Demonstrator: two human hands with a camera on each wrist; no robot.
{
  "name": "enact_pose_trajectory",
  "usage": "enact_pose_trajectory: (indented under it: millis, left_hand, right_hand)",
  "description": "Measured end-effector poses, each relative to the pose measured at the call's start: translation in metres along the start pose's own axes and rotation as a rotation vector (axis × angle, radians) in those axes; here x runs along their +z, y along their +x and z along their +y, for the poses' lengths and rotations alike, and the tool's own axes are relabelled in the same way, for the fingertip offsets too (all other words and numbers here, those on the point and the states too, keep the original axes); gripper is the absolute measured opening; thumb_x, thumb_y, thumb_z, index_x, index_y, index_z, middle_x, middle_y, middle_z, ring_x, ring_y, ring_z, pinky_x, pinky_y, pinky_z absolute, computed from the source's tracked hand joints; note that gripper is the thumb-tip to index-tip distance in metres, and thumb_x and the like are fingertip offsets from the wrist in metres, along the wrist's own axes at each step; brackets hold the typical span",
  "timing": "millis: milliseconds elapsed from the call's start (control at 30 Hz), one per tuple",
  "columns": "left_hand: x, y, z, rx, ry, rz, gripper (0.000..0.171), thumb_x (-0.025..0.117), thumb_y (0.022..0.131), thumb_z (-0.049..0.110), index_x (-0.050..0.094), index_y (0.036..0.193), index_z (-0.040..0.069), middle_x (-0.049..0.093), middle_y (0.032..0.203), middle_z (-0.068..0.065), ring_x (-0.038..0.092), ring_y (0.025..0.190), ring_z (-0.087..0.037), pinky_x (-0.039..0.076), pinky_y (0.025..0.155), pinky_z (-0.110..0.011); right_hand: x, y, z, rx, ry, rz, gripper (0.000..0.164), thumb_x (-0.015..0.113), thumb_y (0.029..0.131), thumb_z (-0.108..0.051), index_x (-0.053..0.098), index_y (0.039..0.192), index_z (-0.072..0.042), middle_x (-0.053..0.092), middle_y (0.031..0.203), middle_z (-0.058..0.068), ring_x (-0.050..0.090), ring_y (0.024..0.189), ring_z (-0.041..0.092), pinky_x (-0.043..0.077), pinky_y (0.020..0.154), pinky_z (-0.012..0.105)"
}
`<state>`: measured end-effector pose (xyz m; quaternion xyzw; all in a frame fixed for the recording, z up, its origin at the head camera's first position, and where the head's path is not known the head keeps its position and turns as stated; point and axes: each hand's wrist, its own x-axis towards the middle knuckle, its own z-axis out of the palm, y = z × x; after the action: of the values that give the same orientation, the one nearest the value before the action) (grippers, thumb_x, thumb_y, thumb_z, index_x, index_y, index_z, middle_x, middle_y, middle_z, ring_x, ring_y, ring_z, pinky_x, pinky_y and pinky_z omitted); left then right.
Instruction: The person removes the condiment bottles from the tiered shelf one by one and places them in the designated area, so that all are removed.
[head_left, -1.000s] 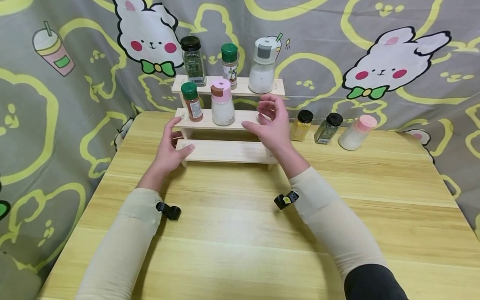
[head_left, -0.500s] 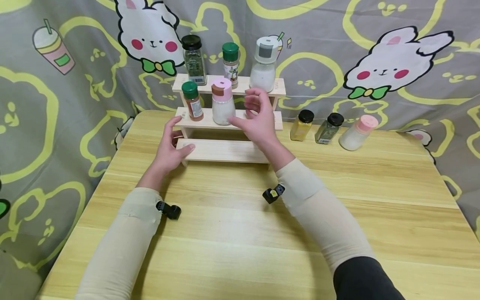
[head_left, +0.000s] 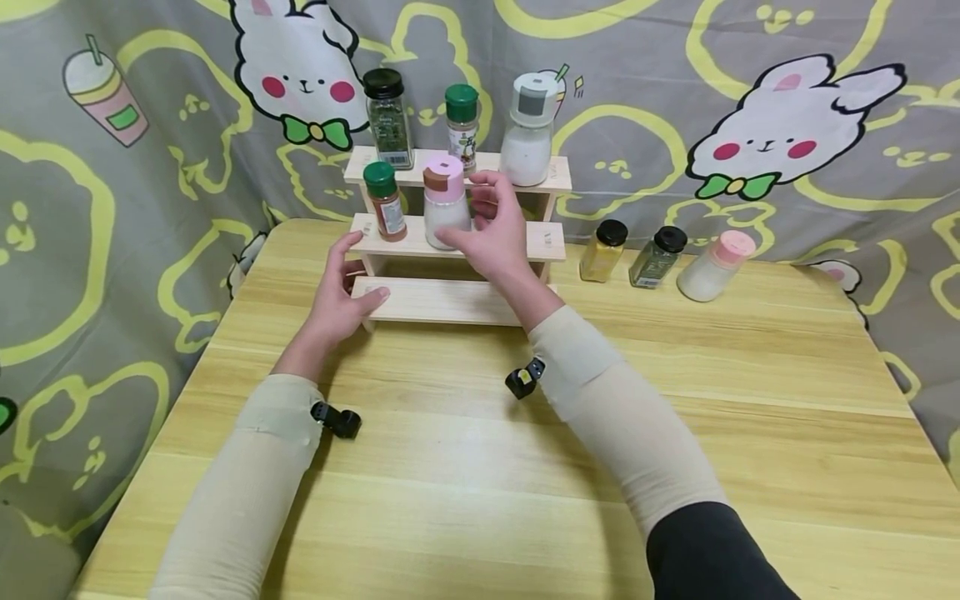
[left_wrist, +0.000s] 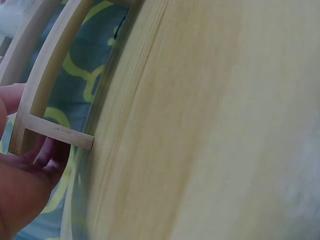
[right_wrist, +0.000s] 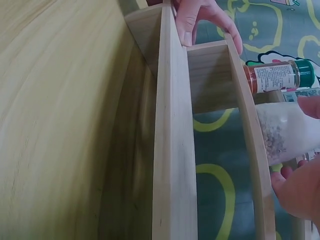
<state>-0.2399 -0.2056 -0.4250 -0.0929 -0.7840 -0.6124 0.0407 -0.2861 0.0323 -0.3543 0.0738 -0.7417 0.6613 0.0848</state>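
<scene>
My left hand grips the left end of a three-step wooden rack, thumb on the lowest step and fingers behind. In the right wrist view, this left hand shows at the rack's far end. A glass shaker with a pink cap and whitish contents stands on the middle step. My right hand is spread beside it, thumb across its lower front and curved fingers at its right. In the right wrist view the shaker lies between thumb and fingers. A green-capped spice jar stands left of it.
The top step carries a black-capped herb jar, a green-capped jar and a white-capped shaker. On the table right of the rack stand a yellow spice jar, a dark herb jar and a pink-capped shaker.
My right hand has moved left along the middle step, from its right end to the pink-capped shaker. The left hand keeps its hold on the rack.
</scene>
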Motion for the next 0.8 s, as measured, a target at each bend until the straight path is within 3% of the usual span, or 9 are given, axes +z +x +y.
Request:
enact_pose_trajectory:
  millis: [167,533,733,800]
  left_hand:
    - [0.001,-0.005,0.013,-0.007,0.014,-0.005,0.082,0.066,0.088,-0.011,0.023,0.154,0.012,0.038,0.137,-0.033,0.04,0.127,-0.044,0.026,0.108,-0.051]
    - [-0.002,0.007,-0.022,0.007,0.024,0.015,0.089,0.07,0.088,-0.006,0.024,0.156,0.028,0.041,0.139,-0.024,0.043,0.127,-0.035,0.029,0.106,-0.047]
    - [-0.001,0.007,-0.021,0.001,0.022,0.018,0.089,0.07,0.088,-0.006,0.025,0.155,0.029,0.042,0.137,-0.023,0.043,0.126,-0.035,0.029,0.106,-0.047]
    - [-0.001,0.004,-0.012,-0.007,0.019,0.011,0.087,0.069,0.088,-0.008,0.024,0.156,0.024,0.04,0.139,-0.027,0.042,0.127,-0.038,0.027,0.108,-0.048]
  right_hand:
    - [0.007,0.002,0.002,-0.006,0.014,0.01,0.074,0.09,0.068,0.001,0.05,0.129,-0.015,0.054,0.122,0.005,0.054,0.11,0.02,0.044,0.094,0.024]
    - [0.017,0.002,0.003,-0.013,-0.043,0.066,0.073,0.091,0.068,-0.004,0.051,0.129,-0.015,0.057,0.121,0.003,0.055,0.11,0.016,0.044,0.093,0.025]
    - [0.02,0.001,0.002,-0.022,-0.068,0.094,0.071,0.09,0.07,-0.003,0.052,0.129,-0.015,0.057,0.12,0.002,0.055,0.109,0.015,0.043,0.093,0.023]
    - [0.021,0.001,0.002,-0.019,-0.068,0.1,0.071,0.09,0.07,-0.002,0.052,0.129,-0.015,0.057,0.12,0.002,0.055,0.109,0.015,0.043,0.093,0.023]
